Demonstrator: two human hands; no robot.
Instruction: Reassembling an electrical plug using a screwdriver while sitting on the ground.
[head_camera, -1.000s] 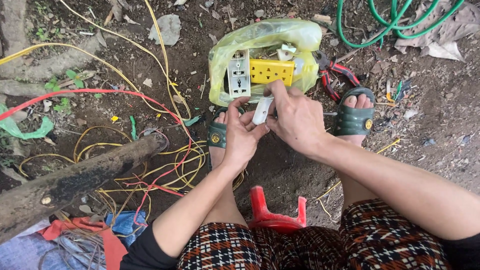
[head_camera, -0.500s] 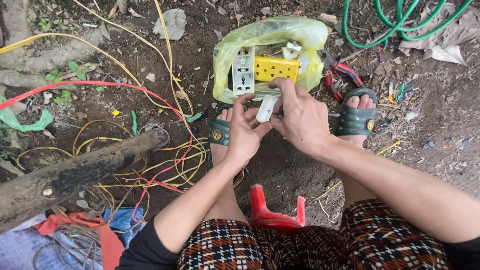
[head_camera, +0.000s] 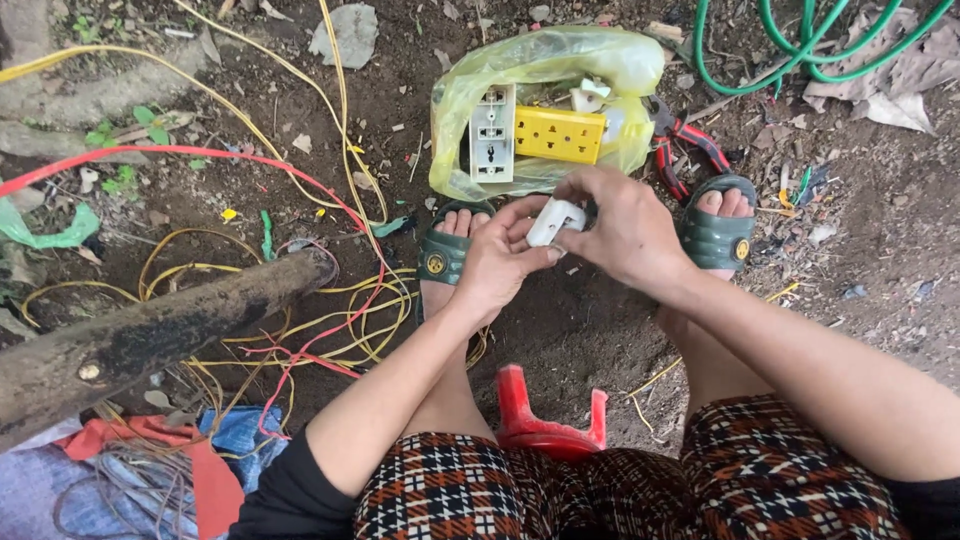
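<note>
- White plug part (head_camera: 556, 220): smooth, slightly glossy plastic, held between both hands.
- Yellow bag (head_camera: 540, 60): thin, shiny, crinkled plastic film.
- Yellow socket strip (head_camera: 560, 135): matt hard plastic.
- Log (head_camera: 150, 335): rough, dark bark.
- Green sandals (head_camera: 715, 235): matt rubber.
- Ground (head_camera: 880, 270): coarse, damp soil.

Quick count: two hands, left hand (head_camera: 497, 262) and right hand (head_camera: 620, 230), sharing one small white plastic part (head_camera: 553, 221). Two green sandals, left sandal (head_camera: 442, 256) and right sandal (head_camera: 716, 238). One yellow plastic bag (head_camera: 560, 60) with two socket strips showing, a white one (head_camera: 492, 133) and a yellow one (head_camera: 560, 134). One pair of red-handled pliers (head_camera: 682, 145). One red stool (head_camera: 545, 420), one log (head_camera: 150, 335), one green hose (head_camera: 800, 50). Loose yellow and red wires are too tangled to count.
</note>
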